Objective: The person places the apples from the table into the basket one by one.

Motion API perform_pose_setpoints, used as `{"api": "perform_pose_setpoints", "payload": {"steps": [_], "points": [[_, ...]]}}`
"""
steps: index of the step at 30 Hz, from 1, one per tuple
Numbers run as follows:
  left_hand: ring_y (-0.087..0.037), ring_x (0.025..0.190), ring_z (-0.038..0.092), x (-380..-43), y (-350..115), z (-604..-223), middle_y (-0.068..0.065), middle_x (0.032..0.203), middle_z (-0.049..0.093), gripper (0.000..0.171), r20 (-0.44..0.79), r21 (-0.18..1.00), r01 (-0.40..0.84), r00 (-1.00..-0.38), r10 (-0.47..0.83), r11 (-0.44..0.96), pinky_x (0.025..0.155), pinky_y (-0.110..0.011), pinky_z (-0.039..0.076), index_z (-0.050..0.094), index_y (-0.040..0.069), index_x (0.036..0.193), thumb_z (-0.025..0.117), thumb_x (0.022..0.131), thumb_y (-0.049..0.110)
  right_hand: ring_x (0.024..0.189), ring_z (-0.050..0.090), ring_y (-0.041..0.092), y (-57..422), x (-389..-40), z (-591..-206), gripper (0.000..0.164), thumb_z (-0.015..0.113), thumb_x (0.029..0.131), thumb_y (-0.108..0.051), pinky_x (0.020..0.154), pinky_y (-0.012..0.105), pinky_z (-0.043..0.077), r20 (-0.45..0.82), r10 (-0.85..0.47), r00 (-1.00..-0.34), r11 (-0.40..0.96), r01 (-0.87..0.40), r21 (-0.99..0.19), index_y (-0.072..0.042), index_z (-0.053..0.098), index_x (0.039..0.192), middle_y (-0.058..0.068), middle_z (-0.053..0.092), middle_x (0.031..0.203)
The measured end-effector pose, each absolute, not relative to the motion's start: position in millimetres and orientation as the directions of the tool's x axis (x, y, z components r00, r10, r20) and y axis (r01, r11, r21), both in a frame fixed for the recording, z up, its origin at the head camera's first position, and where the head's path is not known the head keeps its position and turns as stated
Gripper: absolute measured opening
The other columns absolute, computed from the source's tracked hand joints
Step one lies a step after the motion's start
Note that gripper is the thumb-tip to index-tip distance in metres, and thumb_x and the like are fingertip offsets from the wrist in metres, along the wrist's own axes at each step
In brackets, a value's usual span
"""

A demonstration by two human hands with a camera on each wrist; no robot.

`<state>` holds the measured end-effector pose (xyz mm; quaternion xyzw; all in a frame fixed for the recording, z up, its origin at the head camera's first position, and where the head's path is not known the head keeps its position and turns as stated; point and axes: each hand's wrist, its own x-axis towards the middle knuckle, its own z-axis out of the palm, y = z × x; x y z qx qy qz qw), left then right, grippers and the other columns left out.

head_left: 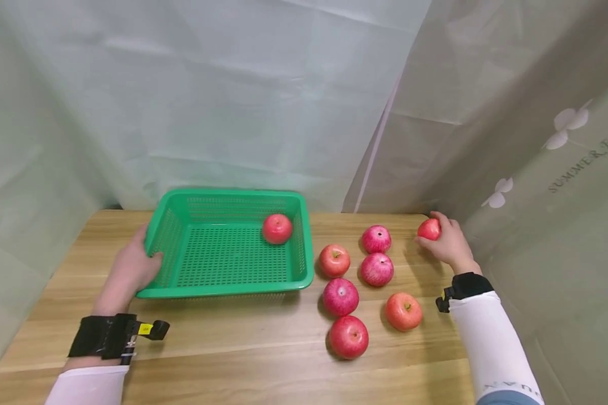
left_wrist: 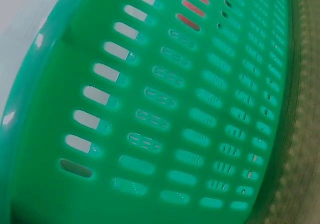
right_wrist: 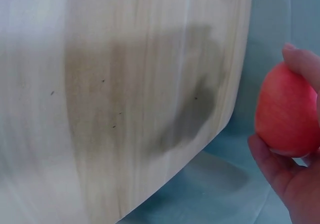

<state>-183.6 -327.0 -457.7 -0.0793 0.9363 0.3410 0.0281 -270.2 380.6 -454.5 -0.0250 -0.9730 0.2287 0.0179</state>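
Observation:
My left hand grips the left rim of a green plastic basket, with the thumb over the edge. One red apple lies inside it at the right end. In the left wrist view the slotted basket wall fills the picture, and the hand is out of sight. At the table's far right corner, my right hand holds a red apple between thumb and fingers. The right wrist view has this apple raised above the table, beyond its edge, with a shadow on the wood.
Several apples stand between basket and right hand, among them a pale red one, a dark red one and a striped one. Hanging sheets enclose the wooden table at the back and sides.

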Motion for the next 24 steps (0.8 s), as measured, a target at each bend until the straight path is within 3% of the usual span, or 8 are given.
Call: {"api": "perform_pose_setpoints", "payload": {"steps": [5, 10, 24], "points": [[-0.056, 0.104, 0.055, -186.6, -325.6, -455.8, -0.053, 0.14, 0.041, 0.077, -0.083, 0.642, -0.143, -0.99, -0.117, 0.754, 0.076, -0.06, 0.05, 0.006, -0.008, 0.166, 0.049, 0.106, 0.011, 0.127, 0.049, 0.054, 376.3, -272.4, -441.9, 0.088, 0.081, 0.094, -0.039, 0.101, 0.072, 0.047, 0.097, 0.054, -0.994, 0.892, 0.004, -0.453, -0.001, 0.035, 0.16, 0.035, 0.044, 0.146], [-0.053, 0.099, 0.056, -186.8, -325.6, -453.3, -0.053, 0.141, 0.04, 0.079, -0.093, 0.646, -0.16, -0.987, -0.131, 0.747, 0.071, -0.053, 0.049, 0.002, -0.005, 0.168, 0.049, 0.106, 0.011, 0.127, 0.051, 0.052, 367.1, -275.1, -434.0, 0.085, 0.081, 0.094, -0.04, 0.1, 0.071, 0.048, 0.132, 0.013, -0.991, 0.895, -0.047, -0.444, -0.001, 0.039, 0.157, 0.033, 0.047, 0.146], [-0.05, 0.097, 0.057, -181.3, -324.5, -454.7, -0.053, 0.141, 0.04, 0.079, -0.123, 0.641, -0.187, -0.982, -0.141, 0.744, 0.068, -0.047, 0.049, 0.002, -0.006, 0.168, 0.049, 0.107, 0.011, 0.131, 0.049, 0.05, 342.2, -268.1, -427.6, 0.076, 0.085, 0.088, -0.02, 0.101, 0.072, 0.047, 0.175, -0.106, -0.979, 0.874, -0.176, -0.454, -0.003, 0.047, 0.152, 0.029, 0.045, 0.151]]}}
